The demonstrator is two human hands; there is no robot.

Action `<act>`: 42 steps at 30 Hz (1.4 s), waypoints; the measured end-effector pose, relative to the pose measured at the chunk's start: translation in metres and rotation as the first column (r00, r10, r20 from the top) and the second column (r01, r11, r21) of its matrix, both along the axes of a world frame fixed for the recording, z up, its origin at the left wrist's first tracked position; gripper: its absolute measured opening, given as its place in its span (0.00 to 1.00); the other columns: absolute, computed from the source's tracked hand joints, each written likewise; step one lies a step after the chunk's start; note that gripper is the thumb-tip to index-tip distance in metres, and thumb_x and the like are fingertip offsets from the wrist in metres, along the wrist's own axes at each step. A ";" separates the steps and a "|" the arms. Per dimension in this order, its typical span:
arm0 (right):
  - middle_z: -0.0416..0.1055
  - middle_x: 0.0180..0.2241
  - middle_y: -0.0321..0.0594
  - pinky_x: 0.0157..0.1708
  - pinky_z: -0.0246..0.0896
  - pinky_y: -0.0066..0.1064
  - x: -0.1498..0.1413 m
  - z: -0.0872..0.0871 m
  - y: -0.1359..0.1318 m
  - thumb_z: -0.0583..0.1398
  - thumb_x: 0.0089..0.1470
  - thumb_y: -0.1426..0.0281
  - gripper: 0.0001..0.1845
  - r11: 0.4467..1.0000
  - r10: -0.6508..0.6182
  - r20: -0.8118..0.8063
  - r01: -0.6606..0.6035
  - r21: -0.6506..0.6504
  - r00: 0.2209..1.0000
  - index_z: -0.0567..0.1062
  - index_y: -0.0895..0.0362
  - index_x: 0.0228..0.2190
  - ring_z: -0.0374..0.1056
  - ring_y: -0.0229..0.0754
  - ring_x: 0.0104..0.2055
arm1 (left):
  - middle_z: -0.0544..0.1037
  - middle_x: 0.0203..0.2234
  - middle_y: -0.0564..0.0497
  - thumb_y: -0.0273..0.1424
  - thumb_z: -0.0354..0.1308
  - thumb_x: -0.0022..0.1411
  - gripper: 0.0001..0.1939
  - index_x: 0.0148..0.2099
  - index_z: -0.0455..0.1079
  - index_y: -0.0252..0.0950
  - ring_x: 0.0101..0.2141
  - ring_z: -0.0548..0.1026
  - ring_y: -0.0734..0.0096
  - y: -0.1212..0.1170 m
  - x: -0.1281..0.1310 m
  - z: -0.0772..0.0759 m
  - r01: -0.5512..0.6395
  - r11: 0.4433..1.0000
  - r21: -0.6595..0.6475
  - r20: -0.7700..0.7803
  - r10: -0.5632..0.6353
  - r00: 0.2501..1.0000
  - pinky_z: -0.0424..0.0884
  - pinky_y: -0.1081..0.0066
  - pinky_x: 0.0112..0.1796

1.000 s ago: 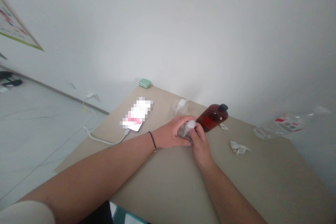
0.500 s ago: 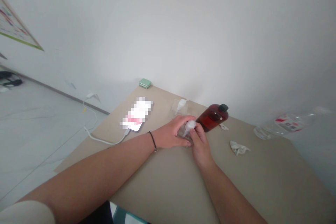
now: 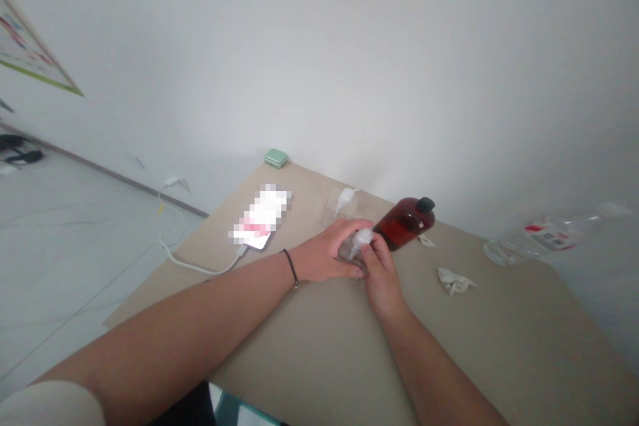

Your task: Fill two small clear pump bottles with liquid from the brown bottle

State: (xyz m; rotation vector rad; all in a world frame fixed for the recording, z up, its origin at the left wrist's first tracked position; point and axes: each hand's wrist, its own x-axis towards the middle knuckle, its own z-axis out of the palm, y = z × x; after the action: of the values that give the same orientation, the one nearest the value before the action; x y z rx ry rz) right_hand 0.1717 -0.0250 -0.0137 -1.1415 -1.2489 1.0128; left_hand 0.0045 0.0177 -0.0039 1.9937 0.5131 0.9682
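Between my hands is a small clear bottle (image 3: 352, 255) with a white pump top (image 3: 362, 237). My left hand (image 3: 327, 254) wraps around the bottle's body from the left, thumb in front and fingers behind. The fingers of my right hand (image 3: 383, 274) are closed on the white pump top, thumb resting against it. Just behind stands a second clear bottle (image 3: 331, 210) with a white pump top of its own. A dark red-brown bottle (image 3: 399, 225) with a black cap is right beside my right fingers. My fingers hide part of the held bottle.
A phone (image 3: 262, 216) lies on the table (image 3: 309, 346) with a white cable (image 3: 200, 271) plugged in. A green case (image 3: 276, 158) sits at the back corner. To the right are crumpled tissue (image 3: 455, 281) and a large clear plastic bottle (image 3: 544, 237). The wall (image 3: 349, 66) borders the table.
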 end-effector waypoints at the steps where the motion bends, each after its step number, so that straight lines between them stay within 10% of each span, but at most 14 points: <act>1: 0.73 0.39 0.35 0.43 0.63 0.36 0.000 0.000 0.000 0.63 0.57 0.53 0.16 1.000 -0.002 0.004 0.002 -0.001 1.000 0.74 0.50 0.40 0.68 0.45 0.41 | 0.64 0.63 0.41 0.38 0.68 0.57 0.42 0.69 0.53 0.43 0.63 0.64 0.52 0.000 0.000 0.000 -0.001 1.000 -0.004 -0.004 0.001 1.000 0.62 0.55 0.64; 42: 0.73 0.37 0.34 0.42 0.63 0.35 0.000 -0.001 0.001 0.64 0.56 0.53 0.16 1.000 0.013 -0.024 -0.013 0.018 1.000 0.74 0.50 0.39 0.67 0.43 0.39 | 0.65 0.61 0.41 0.36 0.68 0.57 0.42 0.69 0.54 0.40 0.61 0.66 0.53 0.000 0.000 0.001 -0.003 1.000 0.008 0.000 0.003 1.000 0.63 0.56 0.63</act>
State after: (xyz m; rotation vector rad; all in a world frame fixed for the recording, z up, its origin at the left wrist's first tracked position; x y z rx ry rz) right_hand 0.1716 -0.0237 -0.0151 -1.1059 -1.2457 1.0200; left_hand 0.0047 0.0181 -0.0033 2.0009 0.5134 0.9732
